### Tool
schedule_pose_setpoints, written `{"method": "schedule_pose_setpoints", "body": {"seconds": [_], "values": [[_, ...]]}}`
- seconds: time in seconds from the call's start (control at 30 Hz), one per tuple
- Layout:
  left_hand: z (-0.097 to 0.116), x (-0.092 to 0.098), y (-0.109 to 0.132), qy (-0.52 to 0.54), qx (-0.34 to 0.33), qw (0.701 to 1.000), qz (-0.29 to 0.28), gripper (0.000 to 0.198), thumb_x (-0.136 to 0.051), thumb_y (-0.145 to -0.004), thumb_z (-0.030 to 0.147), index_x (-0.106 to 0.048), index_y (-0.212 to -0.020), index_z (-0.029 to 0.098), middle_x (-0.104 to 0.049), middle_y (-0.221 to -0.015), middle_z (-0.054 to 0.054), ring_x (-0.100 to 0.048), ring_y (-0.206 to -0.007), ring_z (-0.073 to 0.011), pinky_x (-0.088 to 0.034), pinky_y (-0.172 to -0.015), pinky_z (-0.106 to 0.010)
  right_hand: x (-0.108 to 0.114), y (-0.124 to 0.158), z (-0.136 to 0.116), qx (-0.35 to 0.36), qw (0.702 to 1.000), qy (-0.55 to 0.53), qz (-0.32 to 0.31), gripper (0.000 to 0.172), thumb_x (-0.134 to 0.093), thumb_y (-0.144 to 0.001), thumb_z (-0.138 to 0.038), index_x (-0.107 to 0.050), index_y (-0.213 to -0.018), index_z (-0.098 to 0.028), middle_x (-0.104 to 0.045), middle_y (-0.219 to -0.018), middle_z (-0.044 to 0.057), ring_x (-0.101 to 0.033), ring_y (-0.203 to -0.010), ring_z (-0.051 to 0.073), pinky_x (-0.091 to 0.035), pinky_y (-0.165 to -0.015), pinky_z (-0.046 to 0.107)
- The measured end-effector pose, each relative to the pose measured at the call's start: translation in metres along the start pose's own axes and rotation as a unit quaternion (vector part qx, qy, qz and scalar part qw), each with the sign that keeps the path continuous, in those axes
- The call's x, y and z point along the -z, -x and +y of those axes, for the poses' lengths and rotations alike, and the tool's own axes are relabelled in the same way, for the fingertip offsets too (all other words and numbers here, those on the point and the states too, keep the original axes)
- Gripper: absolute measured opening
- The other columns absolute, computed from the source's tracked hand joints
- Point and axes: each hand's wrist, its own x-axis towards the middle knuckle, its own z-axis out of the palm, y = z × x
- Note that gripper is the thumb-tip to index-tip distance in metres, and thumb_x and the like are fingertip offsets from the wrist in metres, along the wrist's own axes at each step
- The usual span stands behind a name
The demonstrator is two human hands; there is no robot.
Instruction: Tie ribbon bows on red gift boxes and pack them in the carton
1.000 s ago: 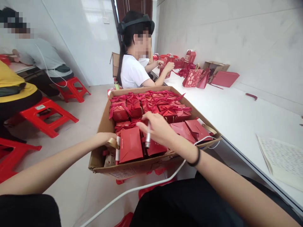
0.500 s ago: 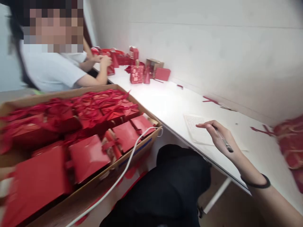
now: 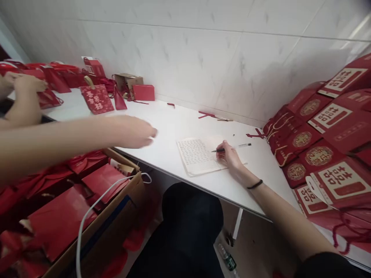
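My right hand (image 3: 229, 156) is closed around a pen (image 3: 243, 145), its tip over the right-hand page of an open notebook (image 3: 197, 154). Several lines of handwriting fill the left-hand page. A dark band circles my right wrist. My left hand (image 3: 131, 131) reaches in from the left, above the white table (image 3: 162, 119) and left of the notebook. Motion smears its fingers, so their grip is unclear. Below my left forearm stands a cardboard box (image 3: 136, 193) packed with red gift boxes (image 3: 62, 216).
A co-worker's hands (image 3: 27, 83) handle a red bag at the far left. Red gift bags (image 3: 97, 98) and a small carton (image 3: 129, 81) stand along the wall. Red bags with gold print (image 3: 315, 154) pile up at right. A white cable (image 3: 107, 189) crosses the cardboard box. A bottle (image 3: 228, 260) lies below.
The view has swung right. My left hand has come into sight over the table. My right hand has lowered to the notebook, and the pen now points at the page.
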Motion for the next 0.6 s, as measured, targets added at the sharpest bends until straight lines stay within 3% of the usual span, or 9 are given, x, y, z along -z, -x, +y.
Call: {"method": "schedule_pose_setpoints", "body": {"seconds": [0.1,0.17,0.23,0.4,0.5,0.6], "values": [[0.063,-0.028,-0.069,-0.133,-0.078,0.986,-0.069,0.014,-0.055,-0.075,0.016,-0.068,-0.081,0.013,-0.067,-0.089,-0.013,-0.062,-0.089,-0.0280,-0.043,-0.079,-0.036,-0.006,0.001,0.006,0.006,1.000,-0.004,0.003,0.059,-0.038,-0.072,-0.076,-0.055,-0.062,-0.021,-0.052,-0.050,0.000,-0.054,-0.046,0.012,-0.041,-0.048,0.024],[0.095,-0.053,-0.112,-0.143,-0.141,0.978,-0.060,0.022,-0.049,-0.078,0.017,-0.067,-0.089,0.013,-0.067,-0.096,-0.016,-0.063,-0.088,-0.0285,-0.045,-0.073,-0.036,-0.005,0.002,0.008,0.005,1.000,-0.016,0.006,0.059,-0.043,-0.070,-0.077,-0.055,-0.062,-0.020,-0.053,-0.050,0.000,-0.052,-0.046,0.013,-0.042,-0.048,0.025],[0.113,-0.076,-0.148,-0.123,-0.178,0.976,-0.039,0.025,-0.046,-0.080,0.020,-0.066,-0.092,0.011,-0.067,-0.099,-0.017,-0.063,-0.089,-0.0283,-0.045,-0.071,-0.035,-0.002,0.001,0.010,-0.001,1.000,-0.026,0.008,0.060,-0.046,-0.070,-0.077,-0.054,-0.061,-0.019,-0.052,-0.049,0.000,-0.049,-0.045,0.014,-0.041,-0.047,0.026],[0.111,-0.117,-0.203,-0.049,-0.200,0.978,0.041,0.033,-0.034,-0.088,0.029,-0.063,-0.090,0.013,-0.067,-0.096,-0.013,-0.061,-0.089,-0.0223,-0.044,-0.076,-0.032,0.006,-0.001,0.012,-0.014,0.999,-0.041,0.021,0.048,-0.054,-0.075,-0.065,-0.052,-0.060,-0.019,-0.048,-0.048,-0.002,-0.045,-0.046,0.013,-0.036,-0.046,0.024],[0.100,-0.132,-0.215,0.061,-0.206,0.971,0.101,0.031,-0.036,-0.087,0.030,-0.060,-0.077,0.015,-0.065,-0.081,-0.008,-0.058,-0.077,-0.0190,-0.042,-0.070,-0.030,0.007,0.000,0.010,0.000,0.999,-0.052,0.006,0.032,-0.062,-0.073,-0.047,-0.050,-0.062,-0.020,-0.049,-0.053,-0.004,-0.046,-0.050,0.012,-0.037,-0.050,0.023],[0.093,-0.135,-0.217,0.133,-0.245,0.957,0.083,0.024,-0.044,-0.082,0.033,-0.058,-0.073,0.016,-0.063,-0.078,-0.005,-0.055,-0.076,-0.0181,-0.040,-0.069,-0.029,0.007,0.000,0.008,-0.003,0.999,-0.050,0.011,0.023,-0.062,-0.072,-0.038,-0.049,-0.067,-0.020,-0.050,-0.055,-0.004,-0.047,-0.052,0.012,-0.038,-0.051,0.023]]}}
